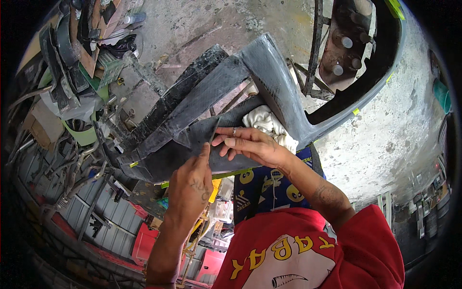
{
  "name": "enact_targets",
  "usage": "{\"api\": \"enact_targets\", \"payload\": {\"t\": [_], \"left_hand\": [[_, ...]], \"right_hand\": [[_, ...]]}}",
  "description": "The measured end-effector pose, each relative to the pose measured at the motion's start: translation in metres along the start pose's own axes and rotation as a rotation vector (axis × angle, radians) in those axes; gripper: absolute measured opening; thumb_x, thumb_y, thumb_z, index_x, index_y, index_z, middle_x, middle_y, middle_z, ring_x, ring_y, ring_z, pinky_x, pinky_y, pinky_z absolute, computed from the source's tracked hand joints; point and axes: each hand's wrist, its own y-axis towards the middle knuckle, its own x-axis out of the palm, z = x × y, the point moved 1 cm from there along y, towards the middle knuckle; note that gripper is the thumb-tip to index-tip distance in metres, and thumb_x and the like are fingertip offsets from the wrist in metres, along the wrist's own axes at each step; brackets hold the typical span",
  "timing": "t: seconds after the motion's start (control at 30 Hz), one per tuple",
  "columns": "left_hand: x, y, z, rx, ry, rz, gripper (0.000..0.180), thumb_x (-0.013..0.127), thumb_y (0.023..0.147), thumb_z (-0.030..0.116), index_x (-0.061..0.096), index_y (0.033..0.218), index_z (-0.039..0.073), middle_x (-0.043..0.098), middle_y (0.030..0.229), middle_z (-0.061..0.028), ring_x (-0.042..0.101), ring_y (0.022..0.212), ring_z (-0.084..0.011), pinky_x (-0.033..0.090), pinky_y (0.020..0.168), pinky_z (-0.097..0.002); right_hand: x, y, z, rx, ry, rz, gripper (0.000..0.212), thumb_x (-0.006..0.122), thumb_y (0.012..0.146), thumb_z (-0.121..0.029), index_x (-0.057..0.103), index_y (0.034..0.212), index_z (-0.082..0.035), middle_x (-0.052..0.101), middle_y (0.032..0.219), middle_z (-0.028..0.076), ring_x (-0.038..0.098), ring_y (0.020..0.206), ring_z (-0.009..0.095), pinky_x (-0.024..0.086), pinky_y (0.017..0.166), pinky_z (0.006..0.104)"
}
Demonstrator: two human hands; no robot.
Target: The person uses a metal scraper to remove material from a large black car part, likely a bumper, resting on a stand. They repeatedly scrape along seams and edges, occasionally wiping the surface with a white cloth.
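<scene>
A large, scuffed grey car bumper stretches across in front of me, its surface matte and dusty. Over its lower near section, my two hands meet at a thin dark strip seen edge-on; its exact kind cannot be made out. My right hand, with a ring on one finger, is closed with its fingertips at the strip's upper part. The fingers of my left hand are closed at the strip's lower end, index finger pointing away from me. A crumpled white cloth lies on the bumper just beyond my right hand.
A metal stand with a tray of capped bottles is beyond the bumper at the right. Scrap trim and panels are heaped at the far left. Red plastic chairs stand at lower left, and a teal bucket at far right.
</scene>
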Motion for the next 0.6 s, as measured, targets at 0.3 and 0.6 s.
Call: {"api": "enact_targets", "payload": {"t": [0.3, 0.6], "left_hand": [[0.008, -0.004, -0.011, -0.001, -0.04, 0.013, 0.043, 0.062, 0.094, -0.002, 0.062, 0.136, -0.008, 0.067, 0.085, -0.0238, 0.069, 0.071, -0.0407, 0.055, 0.066, -0.0505], [0.021, -0.009, -0.026, 0.072, -0.138, 0.139, 0.039, 0.061, 0.095, -0.004, 0.064, 0.133, -0.008, 0.068, 0.084, -0.0244, 0.07, 0.072, -0.0405, 0.055, 0.065, -0.0474]], "right_hand": [[0.003, 0.0, 0.001, -0.011, 0.013, 0.029, 0.069, 0.066, 0.106, -0.031, 0.041, 0.153, 0.013, 0.066, 0.136, 0.011, 0.065, 0.112, 0.015, 0.054, 0.095, 0.0315], [0.004, 0.0, 0.0, -0.012, 0.004, 0.005, 0.065, 0.064, 0.107, -0.03, 0.043, 0.152, 0.011, 0.063, 0.139, 0.011, 0.065, 0.115, 0.015, 0.054, 0.095, 0.0325]]}}
